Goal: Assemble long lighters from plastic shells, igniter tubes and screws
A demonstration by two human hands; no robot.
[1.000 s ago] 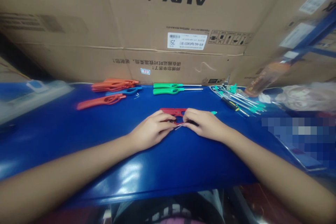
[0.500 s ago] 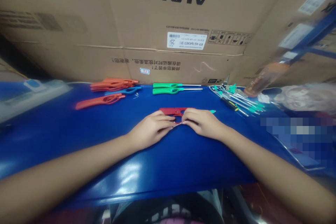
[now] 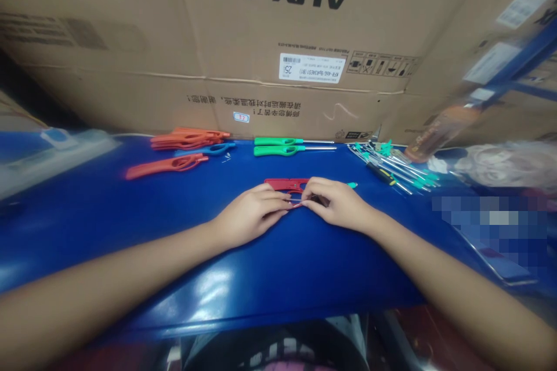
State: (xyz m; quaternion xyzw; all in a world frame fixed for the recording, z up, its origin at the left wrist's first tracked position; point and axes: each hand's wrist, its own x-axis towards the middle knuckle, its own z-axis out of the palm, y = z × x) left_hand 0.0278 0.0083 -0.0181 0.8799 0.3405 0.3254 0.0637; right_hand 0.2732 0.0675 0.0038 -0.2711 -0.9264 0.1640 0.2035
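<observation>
Two hands, left (image 3: 250, 214) and right (image 3: 337, 204), partly hide a red lighter casing (image 3: 282, 184).

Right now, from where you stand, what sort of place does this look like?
Probably a small assembly workshop. A blue workbench holds neat rows of coloured lighter parts, and a large AUX carton stands right behind it, as in a storeroom or factory.
</observation>
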